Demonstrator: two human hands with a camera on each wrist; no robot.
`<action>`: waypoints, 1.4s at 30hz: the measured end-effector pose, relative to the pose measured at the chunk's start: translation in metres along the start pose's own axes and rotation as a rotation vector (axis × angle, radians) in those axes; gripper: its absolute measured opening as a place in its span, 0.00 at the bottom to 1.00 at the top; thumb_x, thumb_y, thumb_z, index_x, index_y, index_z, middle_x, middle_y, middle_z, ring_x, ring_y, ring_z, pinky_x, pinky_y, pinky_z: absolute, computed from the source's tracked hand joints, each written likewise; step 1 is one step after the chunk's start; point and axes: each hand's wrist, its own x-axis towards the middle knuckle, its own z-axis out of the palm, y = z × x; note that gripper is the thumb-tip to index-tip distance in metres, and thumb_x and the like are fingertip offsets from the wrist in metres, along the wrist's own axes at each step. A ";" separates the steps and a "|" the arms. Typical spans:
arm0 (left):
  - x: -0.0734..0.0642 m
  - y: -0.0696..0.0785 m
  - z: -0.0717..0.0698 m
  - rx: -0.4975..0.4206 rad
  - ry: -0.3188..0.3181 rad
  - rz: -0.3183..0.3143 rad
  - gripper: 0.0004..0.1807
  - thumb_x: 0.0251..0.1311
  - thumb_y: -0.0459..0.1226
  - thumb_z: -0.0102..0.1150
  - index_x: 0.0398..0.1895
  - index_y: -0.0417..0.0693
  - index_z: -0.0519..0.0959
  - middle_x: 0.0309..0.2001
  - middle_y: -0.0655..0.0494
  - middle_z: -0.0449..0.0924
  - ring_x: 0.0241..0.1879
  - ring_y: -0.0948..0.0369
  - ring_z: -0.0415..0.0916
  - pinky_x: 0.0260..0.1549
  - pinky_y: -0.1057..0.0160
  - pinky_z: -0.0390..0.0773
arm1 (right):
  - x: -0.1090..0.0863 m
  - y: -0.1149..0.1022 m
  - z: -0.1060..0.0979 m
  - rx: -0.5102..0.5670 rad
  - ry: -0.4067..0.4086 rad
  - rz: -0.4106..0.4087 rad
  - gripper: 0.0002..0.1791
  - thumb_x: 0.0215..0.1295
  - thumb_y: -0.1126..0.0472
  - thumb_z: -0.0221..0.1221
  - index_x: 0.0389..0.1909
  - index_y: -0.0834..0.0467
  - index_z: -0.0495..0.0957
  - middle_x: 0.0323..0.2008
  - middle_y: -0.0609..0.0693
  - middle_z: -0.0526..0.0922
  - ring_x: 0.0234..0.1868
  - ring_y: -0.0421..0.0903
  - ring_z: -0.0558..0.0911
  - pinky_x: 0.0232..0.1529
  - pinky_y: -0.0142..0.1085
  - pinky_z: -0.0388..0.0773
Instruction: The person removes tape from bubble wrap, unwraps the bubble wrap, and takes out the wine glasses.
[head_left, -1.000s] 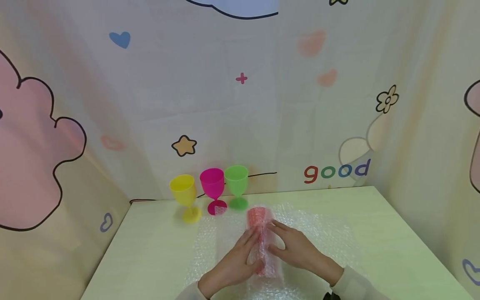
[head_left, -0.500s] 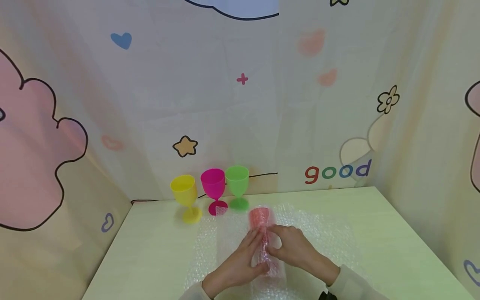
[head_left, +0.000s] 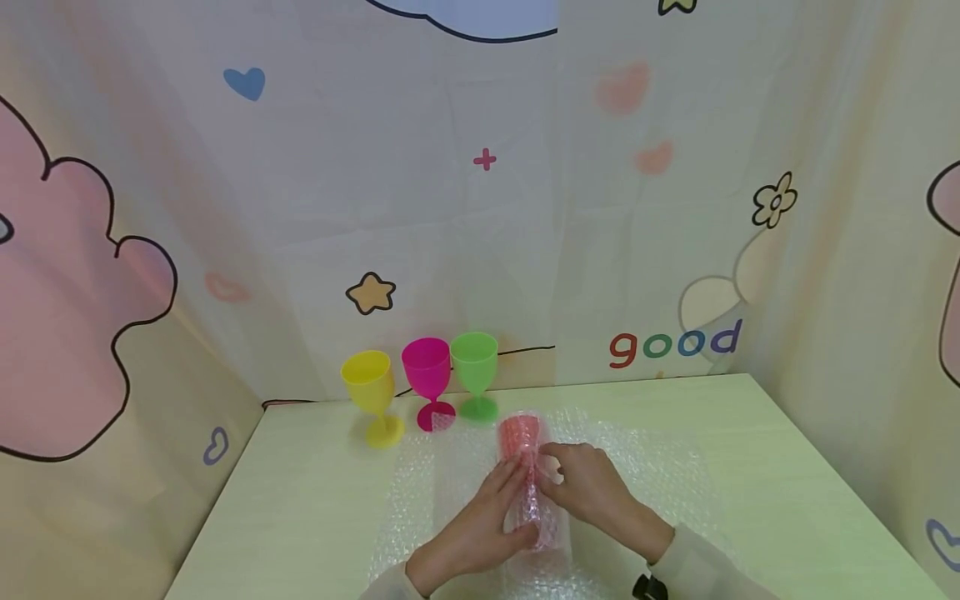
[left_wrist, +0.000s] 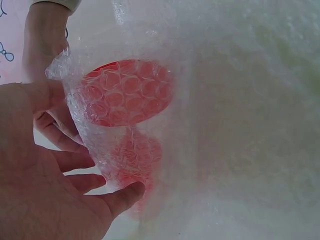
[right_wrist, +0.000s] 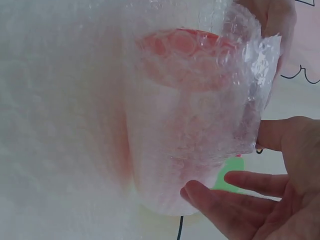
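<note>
A red goblet lies on its side, rolled in clear bubble wrap on the table. Its round end shows through the bubbles in the left wrist view. My left hand rests on the roll, with straight fingers along its left side and the thumb spread nearer to me. From the right, my right hand pinches the wrap between bent index finger and thumb at the roll's middle. In the right wrist view, layers of wrap veil most of the goblet.
Behind the wrap stand a yellow goblet, a magenta goblet and a green goblet. One corner of the wrap overlaps the magenta goblet's foot. A printed curtain closes off the back of the pale table.
My right hand has come in against the roll, and its fingers have gone from spread to pinching the wrap. The roll and my left hand have shifted slightly right.
</note>
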 end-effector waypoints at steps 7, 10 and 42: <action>0.010 0.000 0.005 -0.013 0.024 -0.003 0.40 0.67 0.51 0.50 0.77 0.44 0.52 0.79 0.48 0.50 0.78 0.49 0.46 0.73 0.49 0.58 | 0.007 -0.001 -0.001 -0.054 -0.009 0.032 0.19 0.51 0.61 0.70 0.45 0.60 0.84 0.38 0.55 0.89 0.34 0.52 0.87 0.35 0.46 0.84; 0.011 0.001 0.008 -0.038 -0.005 -0.036 0.42 0.66 0.53 0.50 0.78 0.46 0.52 0.79 0.50 0.47 0.79 0.48 0.43 0.74 0.47 0.55 | 0.008 -0.002 -0.001 -0.076 -0.021 0.018 0.16 0.51 0.62 0.69 0.42 0.60 0.85 0.30 0.55 0.88 0.25 0.47 0.83 0.28 0.42 0.81; 0.008 0.000 0.007 -0.011 -0.021 -0.031 0.39 0.68 0.54 0.48 0.77 0.47 0.54 0.80 0.53 0.45 0.79 0.48 0.43 0.72 0.48 0.59 | 0.010 0.012 0.009 0.003 0.020 -0.062 0.04 0.55 0.70 0.64 0.29 0.59 0.86 0.13 0.42 0.73 0.17 0.36 0.63 0.18 0.26 0.58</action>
